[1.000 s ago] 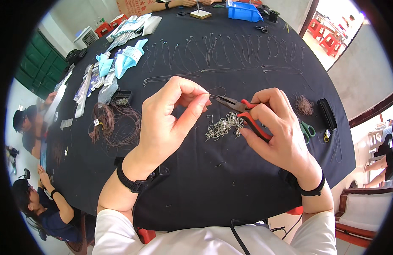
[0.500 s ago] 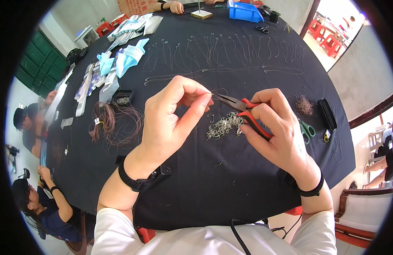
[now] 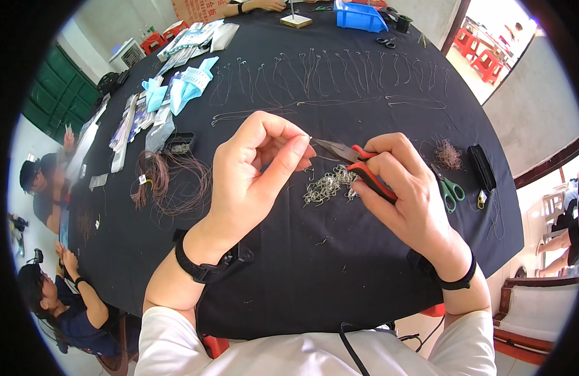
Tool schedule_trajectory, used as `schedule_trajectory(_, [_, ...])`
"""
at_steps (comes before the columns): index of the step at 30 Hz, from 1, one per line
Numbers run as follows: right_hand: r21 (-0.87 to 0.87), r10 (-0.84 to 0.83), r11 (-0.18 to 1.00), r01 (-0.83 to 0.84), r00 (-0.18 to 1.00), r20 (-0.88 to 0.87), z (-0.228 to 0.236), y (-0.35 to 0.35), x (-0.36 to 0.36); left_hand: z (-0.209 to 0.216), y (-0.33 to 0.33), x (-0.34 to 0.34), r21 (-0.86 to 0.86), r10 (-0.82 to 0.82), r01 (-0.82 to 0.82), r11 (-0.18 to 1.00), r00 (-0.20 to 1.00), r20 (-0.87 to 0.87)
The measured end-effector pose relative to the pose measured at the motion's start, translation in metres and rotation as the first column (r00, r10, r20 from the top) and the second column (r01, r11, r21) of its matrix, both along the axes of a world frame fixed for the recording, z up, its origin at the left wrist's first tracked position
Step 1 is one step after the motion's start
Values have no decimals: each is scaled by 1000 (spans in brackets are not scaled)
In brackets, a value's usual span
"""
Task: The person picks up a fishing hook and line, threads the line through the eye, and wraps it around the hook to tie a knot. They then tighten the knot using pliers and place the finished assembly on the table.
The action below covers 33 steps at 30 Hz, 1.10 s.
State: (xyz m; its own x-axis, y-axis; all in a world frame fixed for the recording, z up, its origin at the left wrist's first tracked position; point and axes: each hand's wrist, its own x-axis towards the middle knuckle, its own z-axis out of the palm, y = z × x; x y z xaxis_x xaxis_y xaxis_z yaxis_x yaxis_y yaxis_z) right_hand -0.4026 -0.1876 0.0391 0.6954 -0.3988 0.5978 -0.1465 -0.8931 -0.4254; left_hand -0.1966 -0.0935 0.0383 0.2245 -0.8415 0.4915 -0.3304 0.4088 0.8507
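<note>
My left hand (image 3: 248, 166) is closed in a pinch between thumb and forefinger. Whatever those fingertips hold is tiny and mostly hidden. My right hand (image 3: 414, 191) grips long-nosed pliers (image 3: 378, 183) by their red and black handles. The plier tips point left and reach close to my left fingertips; whether they touch cannot be made out. Beneath the pliers lies a heap of small silvery fish hooks (image 3: 327, 187). Farther back, a row of hooks tied to thin dark lines (image 3: 311, 72) is laid out, with longer lines (image 3: 339, 101) stretched sideways before it.
Left stand coiled brown lines (image 3: 155, 178), a small dark box (image 3: 180, 143) and plastic packets (image 3: 192, 84). A brown tangle (image 3: 449, 155), green scissors (image 3: 452, 194) and a black case (image 3: 482, 168) lie right. A blue tray (image 3: 361, 17) is far back. Co-workers sit left (image 3: 82, 301) and opposite.
The pliers and my right hand have shifted very slightly. A thin loop above the plier jaws no longer shows. My left hand keeps its pinch. The hand across the table has moved right.
</note>
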Motion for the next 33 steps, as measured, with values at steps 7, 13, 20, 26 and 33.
schedule_trajectory(7, [109, 12, 994, -13, 1000, 12, 1, 0, -1, -4, -3, -2, 45, -28, 35, 998, 990, -141])
schedule_trajectory(13, [137, -224, 967, 216, 974, 45, 2, -28, -10, -12, -11, 16, 35, 56, -53, 998, 994, -92])
schedule_trajectory(20, [659, -541, 686, 308, 822, 179, -4, -95, -61, -20, -18, 29, 24, 84, -81, 996, 989, -118])
schedule_trajectory(26, [865, -640, 500, -46, 653, 404, -11, -127, -95, -25, -19, 30, 30, 76, -73, 997, 990, -119])
schedule_trajectory(33, [857, -739, 403, -323, 437, 512, -43, -177, -150, -23, -18, 43, 13, 155, -155, 988, 981, -114])
